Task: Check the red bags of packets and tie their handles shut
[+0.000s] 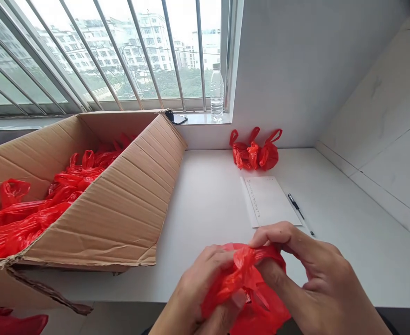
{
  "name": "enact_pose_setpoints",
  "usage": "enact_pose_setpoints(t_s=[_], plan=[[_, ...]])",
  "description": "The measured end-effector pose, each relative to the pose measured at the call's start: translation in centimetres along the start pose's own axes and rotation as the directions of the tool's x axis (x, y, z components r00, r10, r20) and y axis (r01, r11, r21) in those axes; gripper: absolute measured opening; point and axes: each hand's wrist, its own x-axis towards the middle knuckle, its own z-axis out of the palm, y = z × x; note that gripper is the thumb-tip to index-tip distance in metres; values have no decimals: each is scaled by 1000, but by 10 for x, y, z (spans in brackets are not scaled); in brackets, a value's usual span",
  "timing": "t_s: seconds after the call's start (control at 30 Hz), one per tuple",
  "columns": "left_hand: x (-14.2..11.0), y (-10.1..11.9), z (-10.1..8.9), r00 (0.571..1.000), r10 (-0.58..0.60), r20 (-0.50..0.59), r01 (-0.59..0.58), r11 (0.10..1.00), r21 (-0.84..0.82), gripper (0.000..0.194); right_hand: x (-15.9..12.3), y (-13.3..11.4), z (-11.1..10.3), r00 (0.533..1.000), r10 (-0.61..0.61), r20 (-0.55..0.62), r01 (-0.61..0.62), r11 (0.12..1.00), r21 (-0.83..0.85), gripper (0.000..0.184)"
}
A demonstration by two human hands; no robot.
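Both my hands grip one crumpled red plastic bag (247,288) just above the near edge of the white table (208,204). My left hand (201,288) wraps its fingers round the bag's left side. My right hand (306,274) pinches the bag's top between thumb and fingers. What the bag contains is hidden. A tied bunch of red bags (255,153) lies at the back of the table against the wall.
A large open cardboard box (128,204) full of red plastic bags (34,209) stands at left. A sheet of paper (267,200) and a pen (300,213) lie mid-table. A water bottle (216,93) and a phone (177,118) rest on the barred window's sill. Another red bag (9,322) lies at bottom left.
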Motion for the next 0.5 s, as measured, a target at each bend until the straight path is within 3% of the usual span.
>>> enact_pose_setpoints(t_s=[0.07, 0.13, 0.23, 0.3, 0.4, 0.5], plan=[[2, -3, -2, 1000, -4, 2, 4, 999, 47, 27, 0, -2, 0, 999, -4, -35, 4, 1000, -14, 20], [2, -5, -1, 993, -56, -101, 59, 998, 25, 30, 0, -5, 0, 997, -9, -81, 7, 1000, -23, 23], [3, -2, 1, 935, -170, -311, 116, 976, -185, 30, 1, -11, -3, 986, -34, -165, 31, 999, -21, 23], [7, 3, 1, 904, -211, -372, 71, 932, -356, 32, 0, -13, -6, 970, -61, -234, 55, 998, -31, 23], [10, 8, 0, 918, -171, -357, -10, 891, -454, 39, 0, -14, -10, 959, -62, -276, 44, 997, -69, 23], [7, 8, 1, 941, -151, -304, 67, 961, -270, 29, -1, -16, -9, 978, -65, -196, 55, 997, -59, 27]])
